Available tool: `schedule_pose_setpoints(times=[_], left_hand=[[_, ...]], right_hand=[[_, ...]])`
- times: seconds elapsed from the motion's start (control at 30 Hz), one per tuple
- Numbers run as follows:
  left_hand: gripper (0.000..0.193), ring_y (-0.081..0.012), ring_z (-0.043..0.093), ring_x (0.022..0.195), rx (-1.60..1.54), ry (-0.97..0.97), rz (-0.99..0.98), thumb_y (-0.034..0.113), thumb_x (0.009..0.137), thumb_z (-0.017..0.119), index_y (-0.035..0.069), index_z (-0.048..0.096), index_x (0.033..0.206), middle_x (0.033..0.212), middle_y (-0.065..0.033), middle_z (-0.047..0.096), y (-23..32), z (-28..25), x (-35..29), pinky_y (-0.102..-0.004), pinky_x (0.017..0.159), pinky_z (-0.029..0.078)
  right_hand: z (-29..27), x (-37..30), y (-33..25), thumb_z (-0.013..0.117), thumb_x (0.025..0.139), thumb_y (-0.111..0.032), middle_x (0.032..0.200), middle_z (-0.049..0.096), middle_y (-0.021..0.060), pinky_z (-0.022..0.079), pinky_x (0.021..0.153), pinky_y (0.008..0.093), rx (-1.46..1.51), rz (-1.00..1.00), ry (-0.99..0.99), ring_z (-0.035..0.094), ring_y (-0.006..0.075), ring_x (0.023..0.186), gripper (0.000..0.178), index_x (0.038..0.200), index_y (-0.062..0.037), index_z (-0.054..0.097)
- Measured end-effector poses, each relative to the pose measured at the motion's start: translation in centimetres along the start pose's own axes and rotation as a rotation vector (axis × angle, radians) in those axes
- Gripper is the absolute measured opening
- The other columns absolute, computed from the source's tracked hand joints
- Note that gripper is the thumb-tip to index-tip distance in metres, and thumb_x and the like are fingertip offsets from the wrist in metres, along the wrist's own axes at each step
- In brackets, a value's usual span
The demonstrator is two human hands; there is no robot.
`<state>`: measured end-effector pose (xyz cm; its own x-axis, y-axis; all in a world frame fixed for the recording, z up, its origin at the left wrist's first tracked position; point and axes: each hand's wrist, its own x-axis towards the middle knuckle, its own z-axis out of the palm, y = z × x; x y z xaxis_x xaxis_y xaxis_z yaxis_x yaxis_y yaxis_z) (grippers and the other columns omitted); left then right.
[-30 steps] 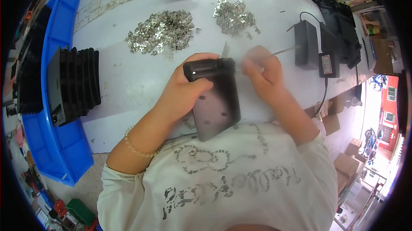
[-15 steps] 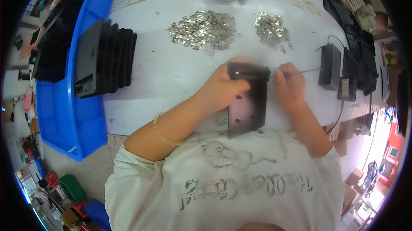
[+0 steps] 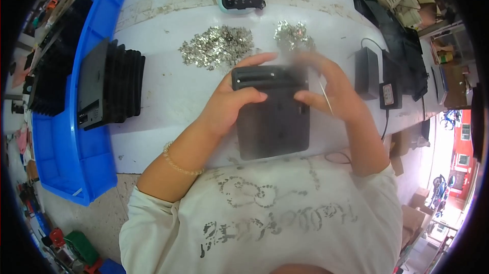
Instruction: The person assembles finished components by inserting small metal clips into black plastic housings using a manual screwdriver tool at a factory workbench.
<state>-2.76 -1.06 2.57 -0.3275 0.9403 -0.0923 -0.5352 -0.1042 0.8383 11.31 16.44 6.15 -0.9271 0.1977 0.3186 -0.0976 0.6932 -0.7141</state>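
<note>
Now left hand (image 3: 229,103) fingers grip black panel (image 3: 272,113); right hand (image 3: 331,90) fingers pinch thin metal tool (image 3: 326,98)

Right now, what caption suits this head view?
Both hands, left hand and right hand, hold a black panel near metal bits.

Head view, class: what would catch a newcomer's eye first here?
A dark flat panel held at the centre by both hands, the left hand at its left edge, the right hand pinching a thin metal pin. Beyond lie two heaps of shiny metal bits; a blue bin sits left.
</note>
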Motion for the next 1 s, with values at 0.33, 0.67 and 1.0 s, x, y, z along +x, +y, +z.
schedule_pose_setpoints(times=[0.33, 0.67, 1.0], left_hand=[[0.053, -0.0237, 0.055, 0.105, -0.736, 0.024, 0.016, 0.046, 0.092, 0.037, 0.007, 0.045, 0.128, 0.117, -0.0088, 0.058, 0.8, 0.2, -0.2, -0.0395, 0.091, 0.042], [0.043, -0.0240, 0.058, 0.075, -0.530, -0.043, -0.099, 0.042, 0.093, 0.037, 0.006, 0.049, 0.113, 0.088, -0.0189, 0.060, -4.2, -2.9, 2.2, -0.0319, 0.071, 0.045], [0.043, -0.0157, 0.054, 0.072, -0.490, 0.022, -0.042, 0.043, 0.093, 0.035, 0.007, 0.057, 0.096, 0.084, -0.0071, 0.061, -3.9, -2.2, 1.6, -0.0283, 0.069, 0.043]], right_hand=[[-2.1, 7.4, -1.4, 0.072, 0.076, -0.025, 0.072, 0.057, 0.0045, 0.042, 0.060, 0.0270, -0.257, -0.133, -0.041, 0.053, 0.0167, 0.065, 0.034, 0.100, -0.0039, 0.060], [10.1, 20.5, -6.6, 0.061, 0.079, -0.047, 0.070, 0.061, 0.0135, 0.045, 0.063, 0.0366, -0.034, -0.189, -0.065, 0.059, 0.0268, 0.068, 0.048, 0.086, 0.0004, 0.065], [17.1, 23.5, -10.3, 0.059, 0.080, -0.053, 0.081, 0.064, 0.0118, 0.048, 0.070, 0.0354, -0.461, -0.281, -0.214, 0.062, 0.0273, 0.078, 0.050, 0.097, -0.0060, 0.066]])
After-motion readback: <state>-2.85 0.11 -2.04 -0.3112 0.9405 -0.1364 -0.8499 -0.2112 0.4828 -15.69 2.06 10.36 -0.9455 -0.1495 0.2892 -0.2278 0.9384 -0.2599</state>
